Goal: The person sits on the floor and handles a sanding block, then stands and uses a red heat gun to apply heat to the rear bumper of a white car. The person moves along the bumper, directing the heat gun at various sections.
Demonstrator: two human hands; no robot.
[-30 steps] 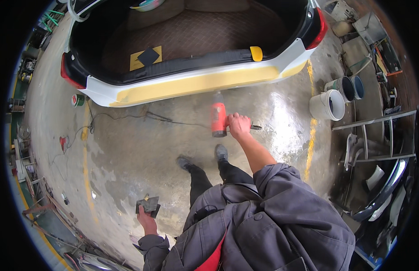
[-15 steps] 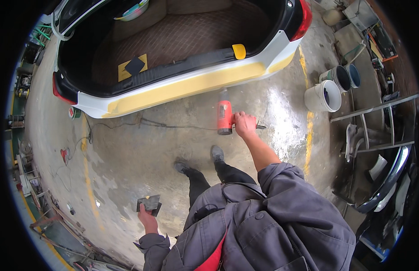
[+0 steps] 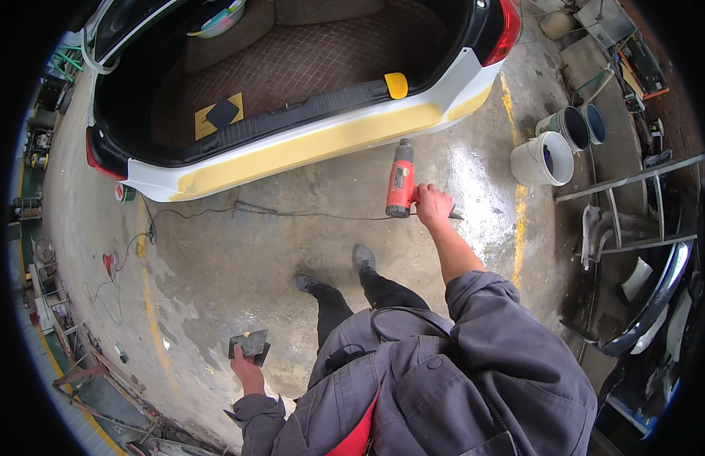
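Nearest the body, the left hand (image 3: 248,372) hung low, gripping dark flat spreaders (image 3: 253,344) that bore a small pale dab (image 3: 247,334); holding them level and away from hot air seemed wise. The hands were well apart. Farther out, the right arm (image 3: 459,252) reached forward, its right hand (image 3: 434,205) wrapped around the handle of a red heat gun (image 3: 400,182). The nozzle (image 3: 404,145) pointed away, just short of the white bumper's (image 3: 156,175) lower edge, toward its right end. Even warming would have called for slow sweeps along the yellow-tan patch (image 3: 307,147), at a steady gap, with the dark cord (image 3: 252,208) slack and clear of the shoes (image 3: 364,258). Beyond, a yellow scraper (image 3: 396,86) rested near the right end of the trunk sill (image 3: 314,112).
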